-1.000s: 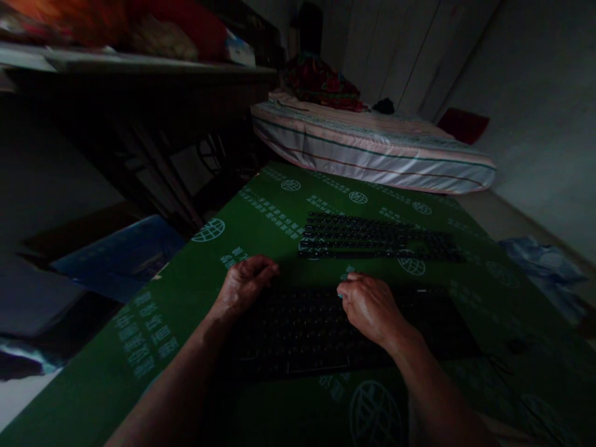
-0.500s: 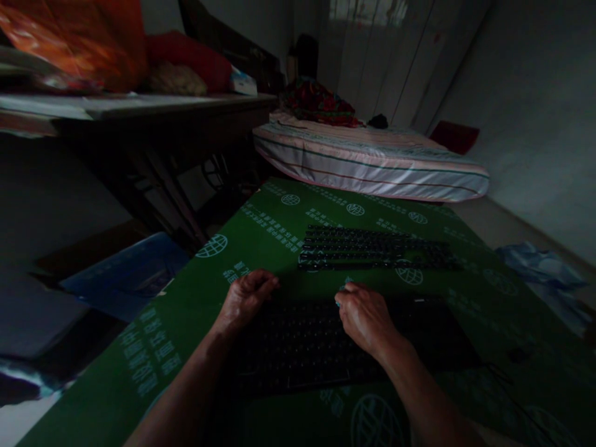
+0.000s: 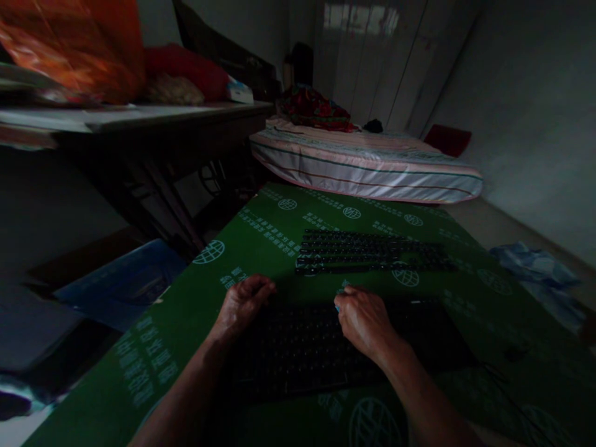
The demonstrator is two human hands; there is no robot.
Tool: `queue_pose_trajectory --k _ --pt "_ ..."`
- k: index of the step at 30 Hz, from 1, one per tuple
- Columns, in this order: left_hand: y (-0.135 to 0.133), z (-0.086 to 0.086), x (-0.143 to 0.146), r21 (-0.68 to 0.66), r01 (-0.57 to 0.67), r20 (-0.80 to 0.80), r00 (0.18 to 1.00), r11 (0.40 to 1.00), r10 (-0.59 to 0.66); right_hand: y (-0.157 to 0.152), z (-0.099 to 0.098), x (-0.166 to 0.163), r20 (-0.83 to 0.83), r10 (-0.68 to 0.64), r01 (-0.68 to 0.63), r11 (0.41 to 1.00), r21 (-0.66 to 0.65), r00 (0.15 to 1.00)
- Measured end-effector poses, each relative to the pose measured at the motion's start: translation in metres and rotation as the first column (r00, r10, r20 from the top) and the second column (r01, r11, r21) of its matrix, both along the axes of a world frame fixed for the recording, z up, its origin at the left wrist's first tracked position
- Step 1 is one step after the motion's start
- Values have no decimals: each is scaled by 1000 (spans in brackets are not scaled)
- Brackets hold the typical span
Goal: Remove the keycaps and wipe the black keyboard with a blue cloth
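A black keyboard base (image 3: pixel 307 344) lies on the green board (image 3: pixel 261 230), its key area dark with small light dots. At its upper left corner is my left hand (image 3: pixel 246 298), fingers curled in toward the thumb; whatever they hold, if anything, is hidden. My right hand (image 3: pixel 365 316) is closed over the middle of the keyboard's upper edge. A bit of light blue (image 3: pixel 337 307) shows at its fingertips, too small to name. Beyond both hands, black keycaps (image 3: pixel 344 253) are laid out in several rows.
A cable (image 3: pixel 505 385) runs from the keyboard's right side, near a small dark object (image 3: pixel 516 352). To the left stand a table (image 3: pixel 186 115) with bags and a blue bin (image 3: pixel 116 279). A bed (image 3: pixel 372 164) is behind the board; crumpled plastic (image 3: pixel 535 267) lies at right.
The view has tilted up slightly, and the scene sits a little lower and to the left. Both hands keep nearly the same place and grip over the keyboard.
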State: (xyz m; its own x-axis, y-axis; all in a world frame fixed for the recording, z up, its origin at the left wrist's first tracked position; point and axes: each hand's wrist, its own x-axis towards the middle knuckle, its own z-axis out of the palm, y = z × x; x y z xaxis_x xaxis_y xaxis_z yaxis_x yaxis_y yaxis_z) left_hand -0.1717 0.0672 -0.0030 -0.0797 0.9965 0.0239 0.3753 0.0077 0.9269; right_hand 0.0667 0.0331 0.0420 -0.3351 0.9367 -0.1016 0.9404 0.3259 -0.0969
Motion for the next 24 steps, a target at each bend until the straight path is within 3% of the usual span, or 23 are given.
queue_pose_trajectory --k 7,24 --pt "2 -3 -1 -4 -2 -4 1000 1000 2 -2 3 -2 -3 -10 10 1000 -9 1000" --pt "-1 12 3 -8 -31 -33 999 999 31 4 2 8 -3 -41 41 999 30 999"
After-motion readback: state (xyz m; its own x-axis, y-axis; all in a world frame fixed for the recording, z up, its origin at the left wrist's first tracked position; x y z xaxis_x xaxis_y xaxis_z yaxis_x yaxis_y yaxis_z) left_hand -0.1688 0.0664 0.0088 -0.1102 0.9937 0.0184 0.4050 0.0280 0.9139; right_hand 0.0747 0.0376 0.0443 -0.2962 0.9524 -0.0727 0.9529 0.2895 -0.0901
